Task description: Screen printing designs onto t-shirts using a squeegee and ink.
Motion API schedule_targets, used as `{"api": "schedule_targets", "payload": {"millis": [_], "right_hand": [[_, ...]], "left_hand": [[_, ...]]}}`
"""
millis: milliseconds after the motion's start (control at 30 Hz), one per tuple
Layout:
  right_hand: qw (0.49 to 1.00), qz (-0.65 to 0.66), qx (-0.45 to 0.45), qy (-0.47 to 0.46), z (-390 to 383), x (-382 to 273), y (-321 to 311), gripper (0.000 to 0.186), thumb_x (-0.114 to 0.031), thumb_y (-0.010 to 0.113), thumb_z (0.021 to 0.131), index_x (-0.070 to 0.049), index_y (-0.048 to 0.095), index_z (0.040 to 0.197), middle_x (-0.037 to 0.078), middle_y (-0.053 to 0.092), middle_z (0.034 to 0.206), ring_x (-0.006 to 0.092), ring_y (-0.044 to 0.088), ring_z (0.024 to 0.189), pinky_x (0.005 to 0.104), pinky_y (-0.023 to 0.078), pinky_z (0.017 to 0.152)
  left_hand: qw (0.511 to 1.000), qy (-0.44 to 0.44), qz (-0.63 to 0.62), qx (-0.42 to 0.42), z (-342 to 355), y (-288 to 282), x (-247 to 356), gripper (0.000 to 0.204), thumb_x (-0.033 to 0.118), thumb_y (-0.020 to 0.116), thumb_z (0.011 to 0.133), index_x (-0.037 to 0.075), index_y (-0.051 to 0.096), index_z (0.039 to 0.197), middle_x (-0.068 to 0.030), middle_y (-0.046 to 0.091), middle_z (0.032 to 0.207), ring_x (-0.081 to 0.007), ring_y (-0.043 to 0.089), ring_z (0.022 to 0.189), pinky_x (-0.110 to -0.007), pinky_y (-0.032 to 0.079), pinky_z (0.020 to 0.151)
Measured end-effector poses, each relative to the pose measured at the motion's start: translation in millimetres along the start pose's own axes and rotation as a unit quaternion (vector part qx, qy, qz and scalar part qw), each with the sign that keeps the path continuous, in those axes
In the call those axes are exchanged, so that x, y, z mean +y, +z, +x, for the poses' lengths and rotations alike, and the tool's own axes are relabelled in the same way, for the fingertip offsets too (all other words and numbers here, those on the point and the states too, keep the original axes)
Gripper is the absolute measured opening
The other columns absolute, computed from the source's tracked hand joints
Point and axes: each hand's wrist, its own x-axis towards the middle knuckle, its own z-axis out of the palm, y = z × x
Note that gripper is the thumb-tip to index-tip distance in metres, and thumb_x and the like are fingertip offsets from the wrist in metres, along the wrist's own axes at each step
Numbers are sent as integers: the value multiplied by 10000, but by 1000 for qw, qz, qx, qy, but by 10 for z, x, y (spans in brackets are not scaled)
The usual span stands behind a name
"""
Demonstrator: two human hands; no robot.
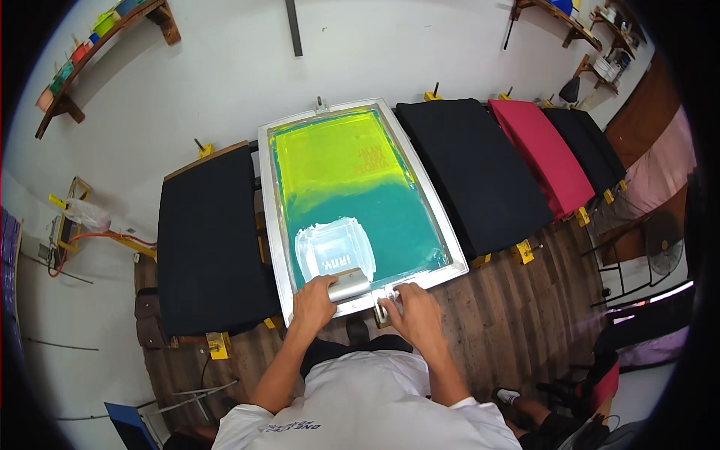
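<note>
A screen-printing frame (446,225) with a pale metal rim lies in front of me. Its mesh is yellow-green at the far half and teal at the near half. White ink (337,238) is spread in a squarish patch at the near left, over some lettering. My left hand (313,301) is closed on the end of a squeegee (350,286), whose metal body rests at the near edge of the patch. At the middle of the near rim, my right hand (417,313) has its fingers closed round a metal clamp (383,306).
A black-covered board (210,240) stands left of the frame; another black board (472,165) and a red one (538,154) stand right. Yellow brackets (218,345) jut from the boards. Shelves (97,52) hang on the wall. Another person's leg (531,412) shows at lower right.
</note>
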Motion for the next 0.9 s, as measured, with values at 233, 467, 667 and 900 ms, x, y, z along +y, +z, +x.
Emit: {"api": "schedule_targets", "payload": {"millis": [233, 467, 667, 900], "right_hand": [[963, -136, -89, -213, 660, -21, 491, 457, -84, 783, 701, -60, 641, 1135, 146, 627, 1085, 326, 600, 1079, 464, 487, 868], [955, -75, -217, -185, 957, -80, 515, 333, -13, 709, 641, -54, 712, 971, 179, 691, 874, 386, 679, 834, 450, 554, 767], [947, -105, -247, -174, 1509, -219, 421, 281, -43, 684, 663, -58, 714, 942, 181, 708, 813, 380, 693, 798, 459, 561, 715], [955, -93, -169, -227, 1512, 17, 824, 299, 23, 674, 659, -3, 638, 955, 203, 671, 963, 391, 653, 918, 469, 543, 795]], "left_hand": [[1000, 3, -8, -8, 6, -19, 54, 446, -45, 637, 728, 48, 683, 1161, -188, 680, 1140, -383, 649, 1046, -457, 508, 927], [996, 13, 8, -87, 218, -171, -34, 392, -5, 660, 691, 92, 733, 1063, -204, 713, 952, -395, 677, 914, -453, 534, 857], [992, 22, 19, -124, 710, -414, -62, 345, 50, 676, 717, 100, 740, 1053, -212, 717, 924, -386, 696, 883, -440, 555, 816], [998, 63, -1, 9, 663, -115, -204, 416, -55, 623, 754, 81, 711, 1138, -216, 696, 1056, -411, 670, 957, -477, 541, 866]]}}
